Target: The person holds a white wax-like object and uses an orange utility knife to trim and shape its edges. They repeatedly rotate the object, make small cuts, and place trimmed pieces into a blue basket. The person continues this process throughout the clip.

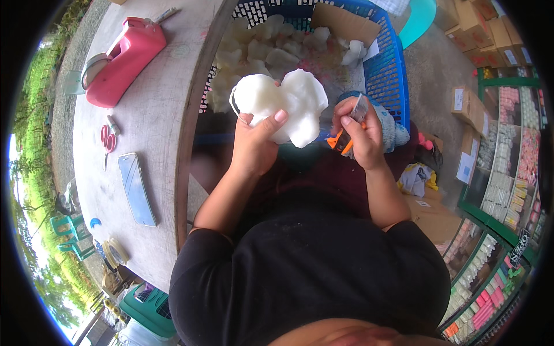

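My left hand (pixel 258 140) is closed around a white, lobed, waxy piece (pixel 288 106) and holds it up over the near side of a blue plastic crate (pixel 385 63). A thin white cord (pixel 232 99) loops out at the piece's left edge. To its right, my right hand (pixel 365 134) grips an orange and black utility knife (pixel 343 142), its blade end pointing up and away from the wax piece. Knife and piece are apart. Inside the crate lie several similar pale waxy pieces (pixel 281 57) and a cardboard flap (pixel 346 26). A light blue cloth (pixel 392 124) hangs at the crate's near right corner.
Along my left runs a grey table (pixel 156 104) with a pink tape dispenser (pixel 130 60), red-handled scissors (pixel 108 140), a phone (pixel 137 189) and tape rolls (pixel 117 251). On the right stand green-framed shelves (pixel 470 210) of colourful goods and cardboard boxes (pixel 470 109).
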Demonstrator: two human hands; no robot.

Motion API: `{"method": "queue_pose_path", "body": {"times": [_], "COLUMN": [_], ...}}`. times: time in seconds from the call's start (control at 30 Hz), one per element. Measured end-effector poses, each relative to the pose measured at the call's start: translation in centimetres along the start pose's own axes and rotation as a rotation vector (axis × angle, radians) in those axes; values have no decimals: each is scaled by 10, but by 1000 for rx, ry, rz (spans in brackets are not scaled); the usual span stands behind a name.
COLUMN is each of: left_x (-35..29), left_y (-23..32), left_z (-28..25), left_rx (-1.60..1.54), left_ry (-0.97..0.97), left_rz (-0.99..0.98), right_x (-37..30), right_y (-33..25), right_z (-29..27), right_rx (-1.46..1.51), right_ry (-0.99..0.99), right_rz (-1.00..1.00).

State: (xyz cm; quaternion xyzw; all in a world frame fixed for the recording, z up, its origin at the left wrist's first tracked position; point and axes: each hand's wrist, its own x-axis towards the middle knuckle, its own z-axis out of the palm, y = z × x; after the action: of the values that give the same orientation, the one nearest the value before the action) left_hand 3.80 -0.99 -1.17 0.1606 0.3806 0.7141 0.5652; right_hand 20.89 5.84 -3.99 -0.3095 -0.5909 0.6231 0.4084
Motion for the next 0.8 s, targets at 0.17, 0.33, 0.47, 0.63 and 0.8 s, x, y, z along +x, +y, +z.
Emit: {"method": "queue_pose_path", "body": {"times": [0.17,0.33,0.47,0.63,0.8], "left_x": [-4,0,1,3,3], "left_y": [5,1,3,4,1], "left_z": [-1,-4,-1,1,-3], "left_rx": [-57,68,37,27,49], "left_ry": [8,-1,44,46,41], "left_rz": [-103,-155,-217,-230,-193], "right_x": [6,16,34,41,35], "right_y": [-15,-7,-2,31,31], "right_z": [-3,1,-15,-25,-7], "right_rx": [-76,-124,387,1276,1473], "right_ry": [-125,38,47,159,27], "right_rz": [-38,52,301,680,859]}}
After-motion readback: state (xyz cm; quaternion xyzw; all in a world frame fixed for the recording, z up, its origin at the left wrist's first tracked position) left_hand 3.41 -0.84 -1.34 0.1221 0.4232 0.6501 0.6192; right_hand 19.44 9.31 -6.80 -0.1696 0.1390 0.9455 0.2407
